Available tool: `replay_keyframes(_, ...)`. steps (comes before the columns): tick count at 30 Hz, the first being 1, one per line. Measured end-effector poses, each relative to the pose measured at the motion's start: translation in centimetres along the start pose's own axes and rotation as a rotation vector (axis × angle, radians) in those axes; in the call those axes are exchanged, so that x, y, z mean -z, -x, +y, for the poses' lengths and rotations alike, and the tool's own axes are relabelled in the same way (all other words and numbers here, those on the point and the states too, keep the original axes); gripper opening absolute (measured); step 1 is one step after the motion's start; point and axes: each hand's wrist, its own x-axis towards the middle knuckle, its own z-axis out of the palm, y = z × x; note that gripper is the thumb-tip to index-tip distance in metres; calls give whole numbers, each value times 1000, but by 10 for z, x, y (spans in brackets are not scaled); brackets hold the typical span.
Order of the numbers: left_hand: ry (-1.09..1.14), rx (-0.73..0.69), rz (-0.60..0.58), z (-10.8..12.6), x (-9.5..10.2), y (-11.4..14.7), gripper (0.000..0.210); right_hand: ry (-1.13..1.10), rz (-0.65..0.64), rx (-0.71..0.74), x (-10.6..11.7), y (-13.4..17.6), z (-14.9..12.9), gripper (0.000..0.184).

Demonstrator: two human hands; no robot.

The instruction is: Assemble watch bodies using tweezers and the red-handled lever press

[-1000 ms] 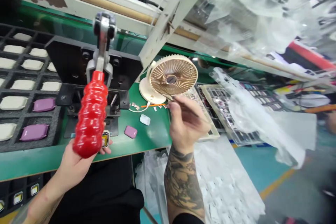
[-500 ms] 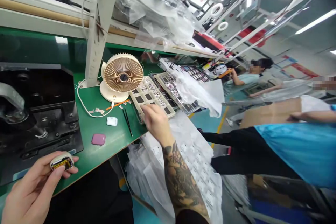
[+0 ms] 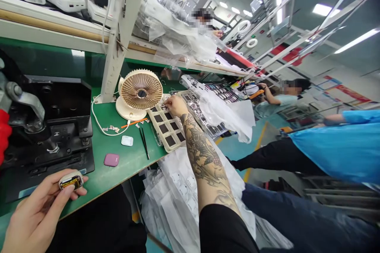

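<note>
My left hand (image 3: 38, 209) holds a small white case part (image 3: 70, 180) with a gold inside, low at the bench's front edge beside the black press (image 3: 50, 126). My right hand (image 3: 175, 105) reaches far out over a cream parts tray (image 3: 166, 126) and pinches at a small piece in its far rows, just right of a beige desk fan (image 3: 140, 93). Black tweezers (image 3: 144, 142) lie on the green bench (image 3: 130, 162), with a white part (image 3: 127, 140) and a purple part (image 3: 111, 159) to their left.
The press's red handle (image 3: 3, 136) shows at the left edge. More trays under clear plastic (image 3: 225, 108) lie beyond. White bags (image 3: 175, 201) hang below the bench. A person in blue (image 3: 335, 150) sits to the right; others work farther back.
My right hand has let go of the tweezers, now lying on the bench, and stretched farther out over the tray. My left hand left the red handle and still holds the case part.
</note>
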Motion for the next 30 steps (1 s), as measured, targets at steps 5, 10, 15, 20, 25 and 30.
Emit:
replay_keyframes(5,-32,-24,-7,3,0,-2,35,-36,10,40,-4,1,1,34)
replay_keyframes(10,7,-33,-41,-1,1,-5,40,-135,168,22,8,6,-8,31)
replay_keyframes(15,58,-31,-94,-4,-5,-8,43,-369,489,7,33,43,-37,22)
replay_keyframes(20,-100,-148,-182,20,-7,-8,21,-863,786,152,14,133,-160,16)
replay_keyframes(25,-212,-292,-162,36,-7,-14,13,-1331,411,465,-13,226,-292,10)
replay_keyframes(30,-163,-319,-120,37,-8,-12,10,-1320,275,569,-26,241,-321,19)
